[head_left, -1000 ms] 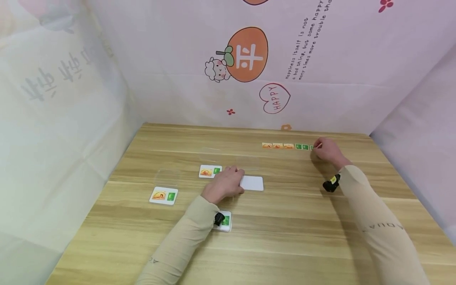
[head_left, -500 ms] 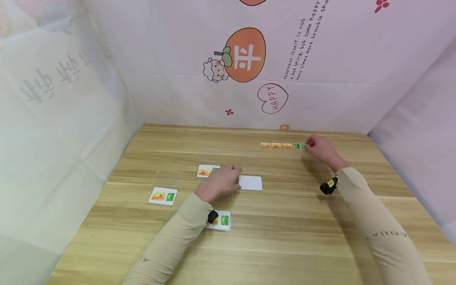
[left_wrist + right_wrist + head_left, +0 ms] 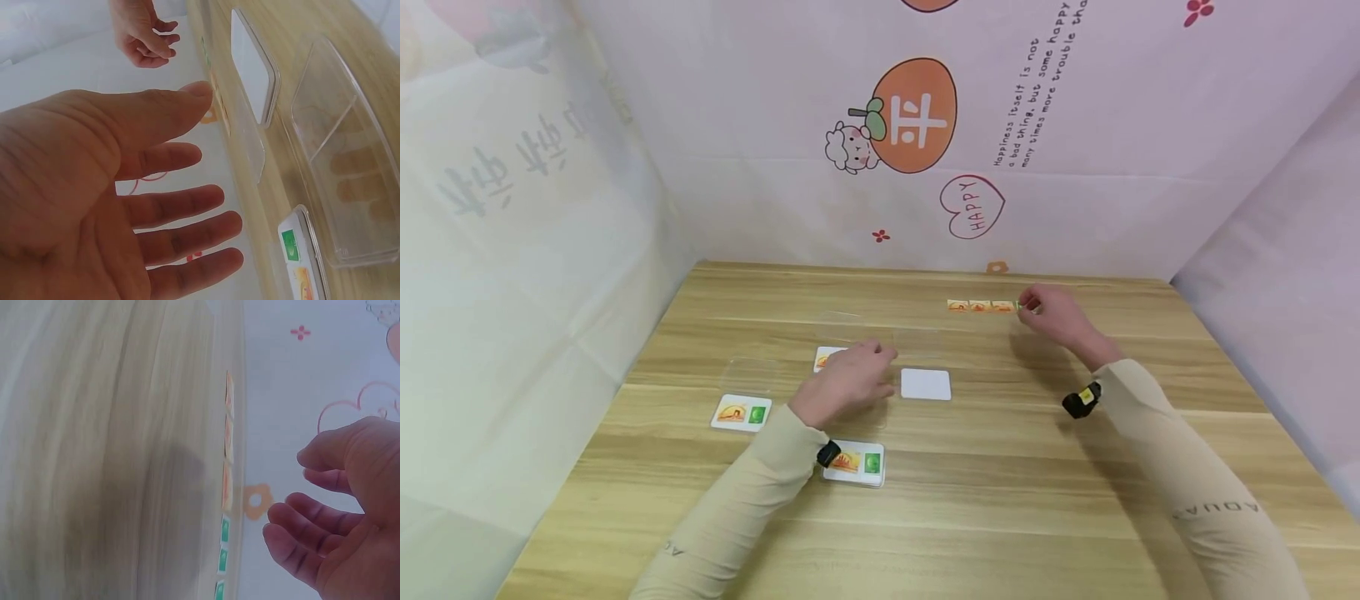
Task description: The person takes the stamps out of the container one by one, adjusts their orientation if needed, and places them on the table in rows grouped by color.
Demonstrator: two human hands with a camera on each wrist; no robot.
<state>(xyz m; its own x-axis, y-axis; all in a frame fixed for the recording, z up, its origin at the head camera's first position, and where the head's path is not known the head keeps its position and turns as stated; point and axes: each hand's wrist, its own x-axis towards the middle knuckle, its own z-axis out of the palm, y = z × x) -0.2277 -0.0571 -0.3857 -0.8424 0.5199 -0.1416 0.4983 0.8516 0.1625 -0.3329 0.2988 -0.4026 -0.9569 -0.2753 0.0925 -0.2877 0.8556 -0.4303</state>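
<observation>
Orange rectangular cards lie near right fingers, curved and parted; left fingers spread apart.

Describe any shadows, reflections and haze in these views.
Head: a soft shadow lies on the table beside the right sleeve; left wrist: finger-like shapes, probably reflections, show in the clear case; right wrist: the picture is hazy and pale, and the green tiles lack readable detail.

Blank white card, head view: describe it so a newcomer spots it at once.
On the wooden table, find the person's left hand near the middle. Just right of its fingers lies a rectangular, round-cornered blank white card. Unlike the nearby picture cards, its upper face shows no orange or green image.
</observation>
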